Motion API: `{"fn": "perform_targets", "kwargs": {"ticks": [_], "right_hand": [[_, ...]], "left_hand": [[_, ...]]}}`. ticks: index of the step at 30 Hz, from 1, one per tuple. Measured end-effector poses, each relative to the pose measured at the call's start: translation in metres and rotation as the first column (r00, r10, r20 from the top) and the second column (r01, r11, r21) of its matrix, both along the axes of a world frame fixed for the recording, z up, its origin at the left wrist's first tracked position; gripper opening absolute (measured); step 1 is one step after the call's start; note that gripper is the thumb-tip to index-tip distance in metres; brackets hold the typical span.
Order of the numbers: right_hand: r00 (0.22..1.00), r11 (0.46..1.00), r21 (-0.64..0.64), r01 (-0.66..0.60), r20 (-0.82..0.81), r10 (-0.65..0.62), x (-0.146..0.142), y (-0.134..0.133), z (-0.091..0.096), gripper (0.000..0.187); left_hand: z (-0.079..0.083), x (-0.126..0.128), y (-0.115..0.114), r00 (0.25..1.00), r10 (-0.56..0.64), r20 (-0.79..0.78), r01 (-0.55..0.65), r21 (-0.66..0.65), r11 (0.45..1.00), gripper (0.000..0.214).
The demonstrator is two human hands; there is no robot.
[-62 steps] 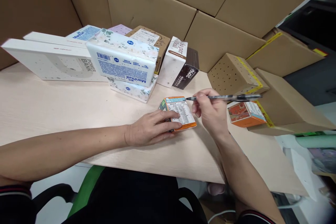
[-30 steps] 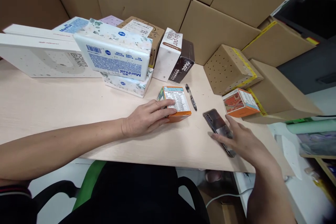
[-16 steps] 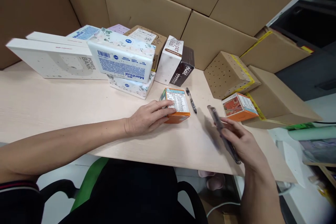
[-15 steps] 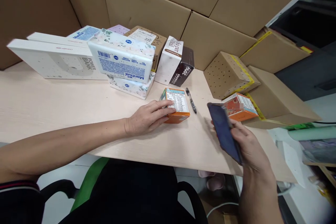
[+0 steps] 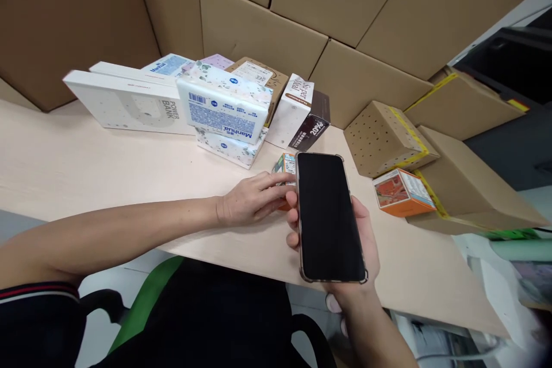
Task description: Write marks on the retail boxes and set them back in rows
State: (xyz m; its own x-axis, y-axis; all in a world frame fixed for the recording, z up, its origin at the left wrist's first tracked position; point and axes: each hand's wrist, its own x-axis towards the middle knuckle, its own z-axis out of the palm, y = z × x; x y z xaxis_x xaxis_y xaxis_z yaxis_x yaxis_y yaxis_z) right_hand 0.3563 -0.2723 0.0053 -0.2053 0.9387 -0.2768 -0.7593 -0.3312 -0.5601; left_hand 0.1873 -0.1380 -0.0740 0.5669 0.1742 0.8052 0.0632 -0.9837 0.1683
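A smartphone (image 5: 330, 218) in a clear-cornered case is held up over the table by my right hand (image 5: 366, 241). Its dark screen faces me, and my fingers wrap round its left edge. My left hand (image 5: 250, 198) is closed lightly on a small orange box (image 5: 285, 164) that stands on the table, with the fingers stretched over its top. The phone hides most of this box and my left fingertips.
A tissue pack (image 5: 224, 106) lies on another one, beside a white power bank box (image 5: 133, 106). A white and brown carton (image 5: 293, 109) stands behind the phone. To the right are a second orange box (image 5: 403, 192), a perforated cardboard box (image 5: 375, 138) and cardboard walls.
My right hand has brought the phone leftward and turned its screen toward me, so it now covers the pen and much of the orange box. My left hand has stayed on that box.
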Motion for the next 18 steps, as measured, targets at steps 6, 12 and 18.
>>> {"fn": "perform_targets", "kwargs": {"ticks": [6, 12, 18], "right_hand": [[1.0, 0.998, -0.058, -0.013, -0.007, 0.012, -0.004, -0.002, -0.009, 0.06], [0.998, 0.998, 0.012, 0.059, -0.036, -0.058, -0.011, 0.0, -0.006, 0.054], [0.995, 0.995, 0.039, 0.089, 0.041, -0.091, -0.014, 0.001, -0.008, 0.054]], "left_hand": [[0.002, 0.001, 0.0, 1.0, -0.006, 0.012, 0.005, 0.016, 1.0, 0.022], [0.0, 0.0, -0.001, 1.0, -0.01, 0.0, 0.01, -0.013, 1.0, 0.024], [0.002, 0.001, -0.003, 1.0, -0.014, 0.018, 0.014, -0.021, 1.0, 0.02]]}}
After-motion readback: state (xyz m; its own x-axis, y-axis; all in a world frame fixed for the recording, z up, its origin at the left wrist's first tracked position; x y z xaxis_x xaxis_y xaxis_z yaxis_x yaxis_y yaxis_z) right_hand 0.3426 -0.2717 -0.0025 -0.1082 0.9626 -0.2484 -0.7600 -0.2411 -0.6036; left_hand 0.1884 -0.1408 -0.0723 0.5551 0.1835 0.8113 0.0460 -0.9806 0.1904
